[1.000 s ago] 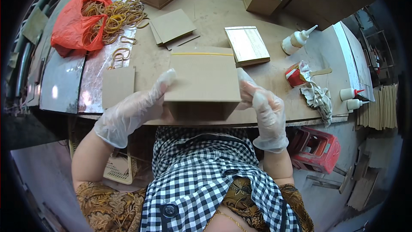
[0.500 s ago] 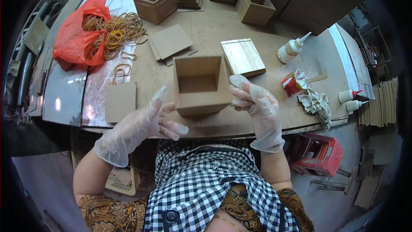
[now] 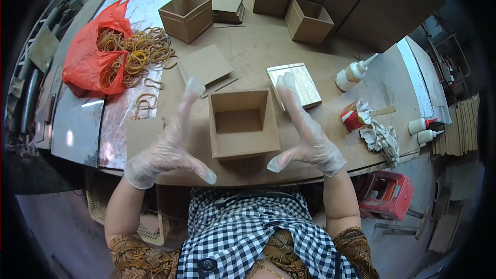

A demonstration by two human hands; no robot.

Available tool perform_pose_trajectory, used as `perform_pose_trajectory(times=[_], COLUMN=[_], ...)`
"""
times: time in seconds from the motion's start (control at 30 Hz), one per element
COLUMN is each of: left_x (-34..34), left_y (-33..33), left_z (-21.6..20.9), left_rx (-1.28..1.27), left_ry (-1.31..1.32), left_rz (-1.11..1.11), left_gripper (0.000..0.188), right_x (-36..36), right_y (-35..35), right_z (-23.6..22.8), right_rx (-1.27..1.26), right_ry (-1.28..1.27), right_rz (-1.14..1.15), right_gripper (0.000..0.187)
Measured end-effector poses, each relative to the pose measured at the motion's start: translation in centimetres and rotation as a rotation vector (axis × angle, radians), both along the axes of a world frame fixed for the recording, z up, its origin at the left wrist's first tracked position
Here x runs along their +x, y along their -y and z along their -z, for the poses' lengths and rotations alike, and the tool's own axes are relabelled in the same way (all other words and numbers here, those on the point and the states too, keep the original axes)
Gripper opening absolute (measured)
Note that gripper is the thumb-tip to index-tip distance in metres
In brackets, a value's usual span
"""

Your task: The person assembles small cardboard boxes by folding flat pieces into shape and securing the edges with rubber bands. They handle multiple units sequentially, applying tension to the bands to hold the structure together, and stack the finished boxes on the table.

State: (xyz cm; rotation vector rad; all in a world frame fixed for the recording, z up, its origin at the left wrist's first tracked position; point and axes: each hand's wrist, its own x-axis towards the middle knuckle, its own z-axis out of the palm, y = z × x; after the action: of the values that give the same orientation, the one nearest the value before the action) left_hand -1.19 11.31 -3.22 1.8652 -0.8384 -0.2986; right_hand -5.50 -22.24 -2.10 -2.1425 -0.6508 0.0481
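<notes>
Gripped a second ago, the box (image 3: 245,145) now stands mouth-up on the table (image 3: 258,51) between your left hand (image 3: 168,147) and right hand (image 3: 313,142), both spread wide and holding nothing, which suggests it keeps its shape without your support.

I see thin, translucent plastic gloves (image 3: 145,168) covering the left hand (image 3: 173,147) and right hand (image 3: 308,144), loose and wrinkled, with cuffs ending near the wrists. Down the front I can make out a black-and-white checked apron (image 3: 237,227) with a large, round, dark button (image 3: 207,265) and a dark strip (image 3: 339,258) on the right side. Brown-and-gold leaf-patterned sleeves (image 3: 142,254) stop around the elbows; similar fabric shows at the neckline (image 3: 281,245), beside a fine gold-coloured chain (image 3: 257,267).
</notes>
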Motion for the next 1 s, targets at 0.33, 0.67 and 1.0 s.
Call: perform_pose_trajectory(times=[0.33,0.67,1.0], left_x=[1.1,1.1,1.4], left_y=[1.4,2.1,1.3], left_z=[2.1,0.6,0.9], left_rx=[0.017,0.174,-0.050], left_ry=[-0.181,-0.086,-0.216], left_rz=[0.029,0.011,0.083], left_gripper=[0.166,0.161,0.168], right_x=[1.7,2.3,1.7], right_y=[-0.1,-0.1,0.4], right_z=[1.9,1.5,1.2], right_rx=[0.112,-0.052,0.133], right_ry=[-0.238,-0.121,-0.203], right_rz=[-0.053,-0.122,-0.120], right_gripper=[0.156,0.155,0.149])
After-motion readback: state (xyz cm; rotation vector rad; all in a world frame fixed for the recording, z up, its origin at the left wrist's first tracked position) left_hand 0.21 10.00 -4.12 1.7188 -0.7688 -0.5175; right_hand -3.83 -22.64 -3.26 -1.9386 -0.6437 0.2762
